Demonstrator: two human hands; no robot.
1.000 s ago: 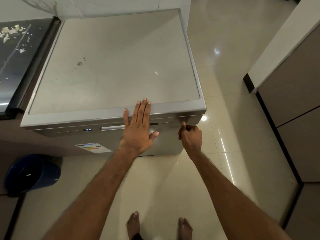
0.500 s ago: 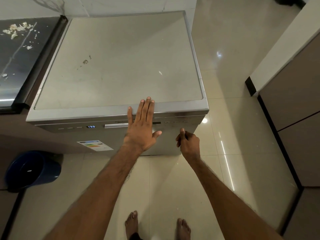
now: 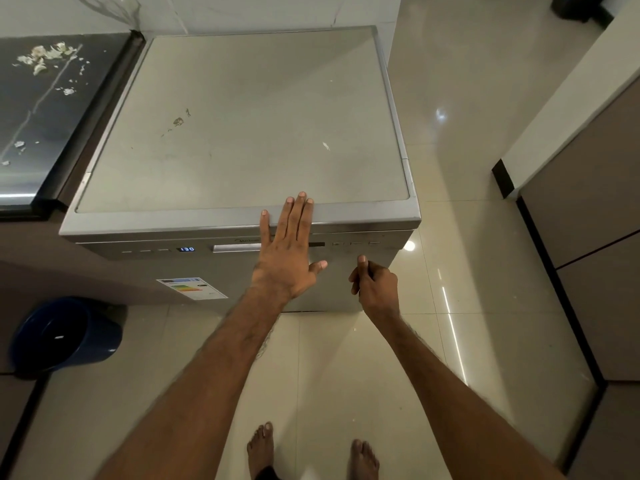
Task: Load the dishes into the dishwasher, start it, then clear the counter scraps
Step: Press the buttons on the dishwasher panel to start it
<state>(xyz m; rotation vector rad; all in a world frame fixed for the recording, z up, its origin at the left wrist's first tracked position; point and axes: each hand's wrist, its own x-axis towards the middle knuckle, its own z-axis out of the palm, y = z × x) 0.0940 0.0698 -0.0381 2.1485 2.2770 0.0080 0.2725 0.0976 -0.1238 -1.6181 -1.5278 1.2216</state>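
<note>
A silver dishwasher (image 3: 242,133) stands below me with its door closed, and its small blue display (image 3: 187,249) reads 130. My left hand (image 3: 287,258) lies flat and open against the top front edge of the door, beside the handle (image 3: 235,248). My right hand (image 3: 375,285) is curled with only the index finger out, held just below the row of buttons (image 3: 355,243) at the panel's right end and apart from them. Pale food scraps (image 3: 48,57) lie scattered on the dark counter (image 3: 31,116) to the left.
A blue bin (image 3: 65,336) sits on the floor at the lower left, under the counter. Brown cabinets (image 3: 588,220) line the right side. Glossy beige floor tiles spread in front, with my bare feet (image 3: 311,452) on them.
My right index finger was on a panel button a second ago and has come down off it. The display changed to 130. The left hand stayed flat on the door.
</note>
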